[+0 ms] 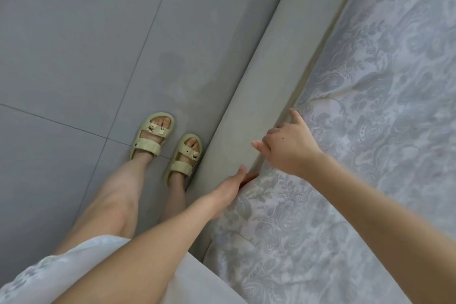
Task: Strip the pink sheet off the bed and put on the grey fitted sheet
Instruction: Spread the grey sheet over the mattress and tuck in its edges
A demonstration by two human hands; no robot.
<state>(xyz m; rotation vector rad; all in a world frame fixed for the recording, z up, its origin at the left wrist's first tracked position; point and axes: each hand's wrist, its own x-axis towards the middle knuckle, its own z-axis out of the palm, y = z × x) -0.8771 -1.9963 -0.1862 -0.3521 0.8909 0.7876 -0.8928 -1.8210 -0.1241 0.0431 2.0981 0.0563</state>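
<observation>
The patterned sheet [370,106] lies spread at the right of the frame, beside the bed frame [259,76]; whether you are stripping or tucking it, I cannot judge. Your left hand [230,186] reaches into the gap between them, its grip hidden; your right hand [288,147] rests spread on the sheet edge.
</observation>
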